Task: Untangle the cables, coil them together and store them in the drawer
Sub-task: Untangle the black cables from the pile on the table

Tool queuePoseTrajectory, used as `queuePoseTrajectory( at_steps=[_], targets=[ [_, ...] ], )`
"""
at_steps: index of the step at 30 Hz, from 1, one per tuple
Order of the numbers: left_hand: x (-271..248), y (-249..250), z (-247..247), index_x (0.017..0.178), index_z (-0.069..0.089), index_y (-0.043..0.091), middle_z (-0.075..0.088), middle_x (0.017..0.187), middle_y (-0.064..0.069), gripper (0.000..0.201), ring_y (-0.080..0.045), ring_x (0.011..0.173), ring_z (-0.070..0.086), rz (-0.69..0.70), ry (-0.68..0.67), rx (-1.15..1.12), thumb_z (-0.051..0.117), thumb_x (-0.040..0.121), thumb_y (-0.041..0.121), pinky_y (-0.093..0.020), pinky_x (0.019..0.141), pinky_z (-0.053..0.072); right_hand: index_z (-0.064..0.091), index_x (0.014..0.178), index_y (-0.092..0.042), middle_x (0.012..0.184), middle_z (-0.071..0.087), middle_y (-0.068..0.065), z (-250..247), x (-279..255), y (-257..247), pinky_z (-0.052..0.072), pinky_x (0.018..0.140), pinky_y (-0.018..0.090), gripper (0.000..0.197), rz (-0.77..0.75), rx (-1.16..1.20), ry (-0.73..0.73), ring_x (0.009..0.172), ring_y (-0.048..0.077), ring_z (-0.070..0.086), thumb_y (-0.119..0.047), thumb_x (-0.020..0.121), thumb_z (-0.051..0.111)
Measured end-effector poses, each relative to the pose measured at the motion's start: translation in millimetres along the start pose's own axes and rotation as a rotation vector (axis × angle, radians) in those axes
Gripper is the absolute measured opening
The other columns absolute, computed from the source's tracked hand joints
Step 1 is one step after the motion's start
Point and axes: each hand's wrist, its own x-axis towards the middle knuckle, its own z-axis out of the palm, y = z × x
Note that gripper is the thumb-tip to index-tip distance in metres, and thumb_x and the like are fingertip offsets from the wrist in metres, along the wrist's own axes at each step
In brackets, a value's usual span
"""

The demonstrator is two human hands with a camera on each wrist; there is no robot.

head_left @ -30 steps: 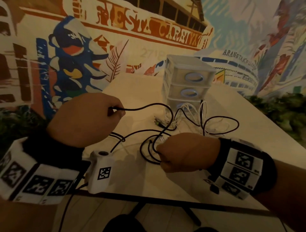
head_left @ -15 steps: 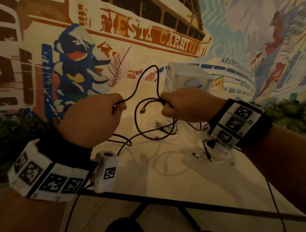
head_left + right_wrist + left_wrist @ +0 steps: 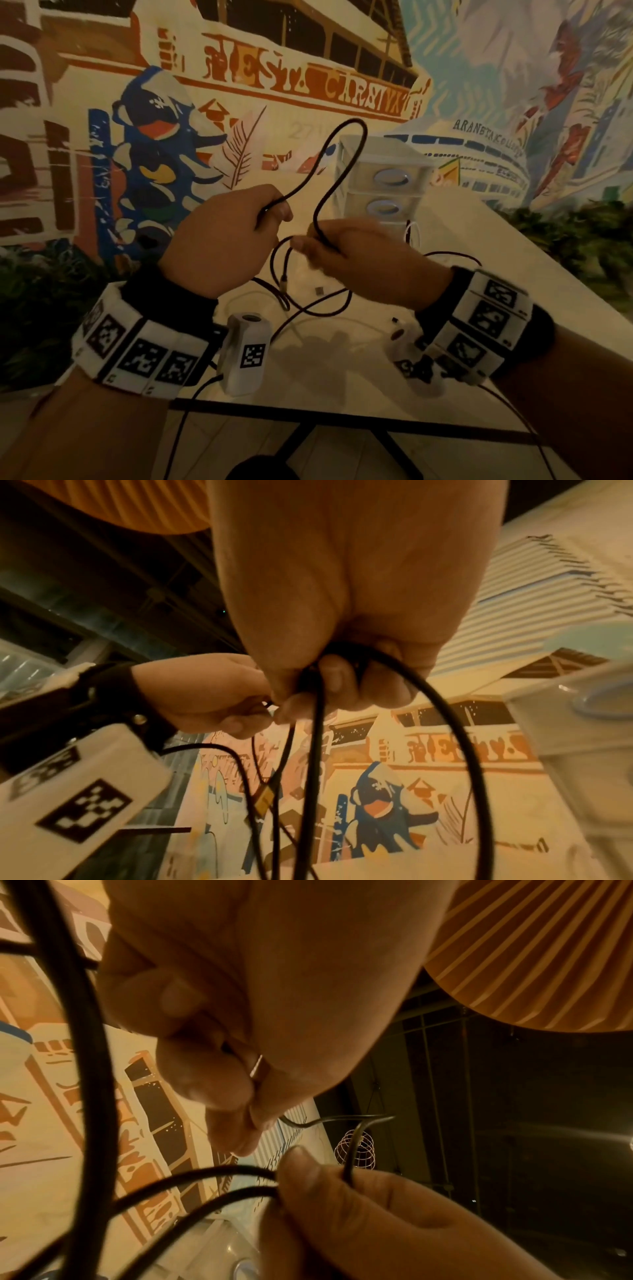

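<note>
A black cable [image 3: 337, 161] arches up between my two hands, above the table. My left hand [image 3: 226, 240] pinches one stretch of it between thumb and fingers [image 3: 219, 1074]. My right hand [image 3: 356, 257] grips several strands of the same black cable [image 3: 315, 750] in a curled fist, close beside the left hand. Loops of the cable hang below my hands, with a plug end [image 3: 283, 282] dangling over the table. A white cable [image 3: 412, 236] lies on the table near the white drawer unit [image 3: 387, 178], whose drawers are closed.
The drawer unit stands at the table's [image 3: 479, 260] far side against a painted mural wall. A small connector [image 3: 319, 291] lies loose on the table under my hands. The table's dark front edge [image 3: 342, 416] runs below my wrists.
My right hand rose from the table with the black cable, then came in close to my left hand. The cable arch between them grew taller and narrower.
</note>
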Motion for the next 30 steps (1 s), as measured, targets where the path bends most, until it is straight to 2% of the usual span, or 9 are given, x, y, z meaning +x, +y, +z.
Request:
queuePoseTrajectory(
  at_steps=[2, 5, 9, 12, 18, 21, 24, 28, 30],
  targets=[
    [-0.5, -0.6, 1.9, 0.099, 0.062, 0.033, 0.064, 0.072, 0.013, 0.019, 0.001, 0.059, 0.055, 0.005, -0.004, 0.010, 0.043, 0.103, 0.033, -0.027, 0.058, 0.049, 0.067, 0.097, -0.022, 0.076, 0.059, -0.012, 10.6, 0.6, -3.0, 0.043, 0.063, 0.013, 0.034, -0.024, 0.037, -0.065, 0.070, 0.002, 0.058, -0.046, 0.105, 0.044],
    [-3.0, -3.5, 2.3, 0.099, 0.062, 0.034, 0.064, 0.072, 0.013, 0.018, 0.001, 0.062, 0.055, -0.004, -0.023, 0.023, 0.044, 0.102, 0.032, -0.021, 0.056, 0.044, 0.065, 0.111, -0.014, 0.071, 0.052, -0.010, 23.0, 1.7, -6.2, 0.039, 0.059, 0.012, 0.037, -0.070, 0.039, -0.118, 0.062, 0.004, 0.051, -0.047, 0.102, 0.051],
    [-5.1, -8.1, -2.6, 0.099, 0.062, 0.035, 0.065, 0.071, 0.011, 0.020, -0.002, 0.056, 0.056, -0.041, -0.036, -0.038, 0.043, 0.102, 0.034, -0.032, 0.059, 0.053, 0.065, 0.119, -0.027, 0.066, 0.047, -0.012, 29.7, -0.5, -8.0, 0.034, 0.054, 0.016, 0.050, -0.087, -0.023, -0.183, 0.060, 0.002, 0.050, -0.066, 0.088, 0.061],
    [-6.4, -8.2, -3.4, 0.096, 0.062, 0.035, 0.065, 0.071, 0.009, 0.020, -0.005, 0.052, 0.058, -0.048, -0.048, -0.070, 0.042, 0.103, 0.033, -0.036, 0.057, 0.056, 0.069, 0.117, -0.032, 0.063, 0.042, -0.017, 36.8, 1.4, -10.3, 0.028, 0.055, 0.014, 0.043, -0.131, -0.104, -0.164, 0.061, -0.005, 0.048, -0.063, 0.088, 0.063],
    [-8.8, -3.1, -2.2, 0.097, 0.062, 0.035, 0.065, 0.072, 0.009, 0.021, -0.001, 0.057, 0.059, -0.040, -0.055, -0.085, 0.042, 0.103, 0.032, -0.031, 0.054, 0.056, 0.071, 0.112, -0.030, 0.068, 0.040, -0.018, 42.3, 10.7, -13.5, 0.025, 0.057, 0.017, 0.031, -0.120, -0.164, -0.120, 0.060, -0.001, 0.039, -0.053, 0.094, 0.059],
    [-10.8, -1.1, -7.4, 0.098, 0.063, 0.035, 0.064, 0.073, 0.011, 0.020, 0.005, 0.060, 0.058, -0.038, -0.040, -0.068, 0.043, 0.103, 0.034, -0.031, 0.058, 0.054, 0.073, 0.108, -0.024, 0.065, 0.042, -0.016, 29.9, 5.5, -12.0, 0.034, 0.060, 0.023, 0.030, -0.093, -0.125, -0.056, 0.058, 0.003, 0.041, -0.048, 0.093, 0.062],
    [-14.5, 7.0, -15.1, 0.097, 0.063, 0.038, 0.065, 0.076, 0.012, 0.020, -0.001, 0.059, 0.060, -0.031, -0.035, -0.074, 0.043, 0.101, 0.039, -0.032, 0.058, 0.054, 0.072, 0.099, -0.020, 0.065, 0.053, -0.008, 8.7, -6.3, -10.5, 0.041, 0.058, 0.027, 0.031, -0.047, -0.108, 0.028, 0.059, 0.010, 0.051, -0.048, 0.097, 0.056],
    [-21.5, 28.9, -22.5, 0.094, 0.063, 0.039, 0.065, 0.076, 0.012, 0.021, -0.006, 0.053, 0.062, -0.016, -0.022, -0.153, 0.043, 0.101, 0.040, -0.017, 0.045, 0.048, 0.067, 0.093, -0.026, 0.063, 0.055, -0.008, -16.9, -28.3, -1.4, 0.036, 0.056, 0.025, 0.035, -0.009, -0.130, 0.016, 0.060, 0.009, 0.054, -0.055, 0.099, 0.048],
    [-24.6, 40.2, -23.9, 0.094, 0.064, 0.039, 0.065, 0.077, 0.011, 0.021, -0.008, 0.053, 0.063, -0.005, -0.022, -0.180, 0.043, 0.100, 0.040, -0.014, 0.044, 0.047, 0.065, 0.090, -0.026, 0.065, 0.055, -0.009, -23.1, -39.9, 3.7, 0.036, 0.058, 0.025, 0.038, -0.011, -0.150, -0.011, 0.061, 0.008, 0.054, -0.056, 0.100, 0.044]
  ],
)
